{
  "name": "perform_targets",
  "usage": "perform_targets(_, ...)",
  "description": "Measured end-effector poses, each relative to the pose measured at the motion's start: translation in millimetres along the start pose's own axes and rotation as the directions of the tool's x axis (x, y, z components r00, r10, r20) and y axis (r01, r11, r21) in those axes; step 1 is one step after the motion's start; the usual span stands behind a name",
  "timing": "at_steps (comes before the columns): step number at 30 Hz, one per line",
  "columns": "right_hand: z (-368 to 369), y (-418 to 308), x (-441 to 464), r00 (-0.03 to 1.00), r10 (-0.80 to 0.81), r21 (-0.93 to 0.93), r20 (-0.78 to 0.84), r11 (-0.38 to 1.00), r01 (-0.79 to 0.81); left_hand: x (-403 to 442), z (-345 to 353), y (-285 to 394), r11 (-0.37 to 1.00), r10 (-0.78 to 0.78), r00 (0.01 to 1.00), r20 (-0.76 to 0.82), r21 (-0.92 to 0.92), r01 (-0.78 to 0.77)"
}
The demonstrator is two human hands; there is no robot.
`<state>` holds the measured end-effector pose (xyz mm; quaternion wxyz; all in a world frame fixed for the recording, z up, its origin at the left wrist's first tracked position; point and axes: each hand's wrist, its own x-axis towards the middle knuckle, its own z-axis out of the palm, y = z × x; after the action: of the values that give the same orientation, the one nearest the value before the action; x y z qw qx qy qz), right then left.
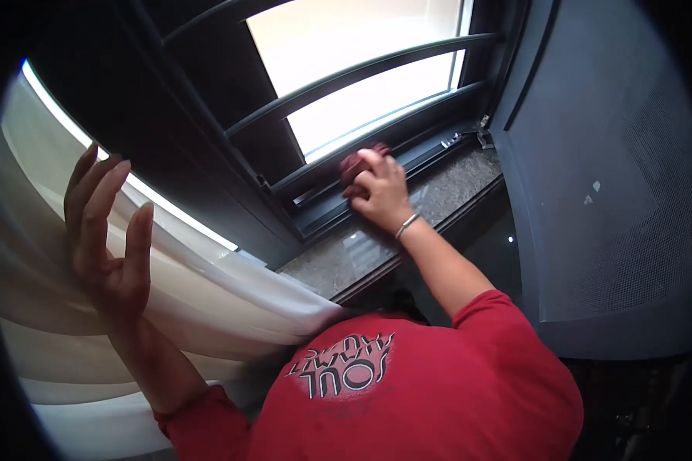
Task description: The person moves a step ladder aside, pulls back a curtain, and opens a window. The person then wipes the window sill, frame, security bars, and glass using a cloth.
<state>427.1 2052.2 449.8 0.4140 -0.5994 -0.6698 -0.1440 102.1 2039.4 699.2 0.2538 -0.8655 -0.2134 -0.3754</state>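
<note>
In the room, a bright window (377,98) with dark bars (361,71) stands at the far side, beyond a grey stone sill (450,188). The right hand (383,188) has its fingers bent around a dark red cloth (354,167), which is at the lower frame of this window. The left hand (109,246) is raised at the left, near the pale curtain (223,307), with fingers loosely open and holding nothing
</note>
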Motion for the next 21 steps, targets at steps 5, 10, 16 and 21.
perform_targets(5,-8.5,-2.0,8.3,0.967,0.247,0.113,-0.065,0.964,-0.239,-4.2,-0.3,0.5,1.0,0.019,1.0,0.023,0.02,-0.019)
perform_targets(10,11.1,-64.2,-14.0,0.982,-0.145,0.072,0.12,0.988,0.137,-5.5,2.4,9.7,0.999,0.032,0.999,-0.033,-0.016,-0.033)
perform_targets(16,-1.6,-42.2,-4.2,0.998,-0.038,0.05,0.058,0.998,0.035,-3.5,-14.0,5.9,0.999,0.004,1.0,0.022,0.04,-0.005)
perform_targets(21,-31.6,-28.3,11.6,0.997,0.058,-0.087,-0.052,0.994,-0.062,-10.1,-45.7,-37.1,0.999,-0.002,1.0,0.02,0.047,0.001)
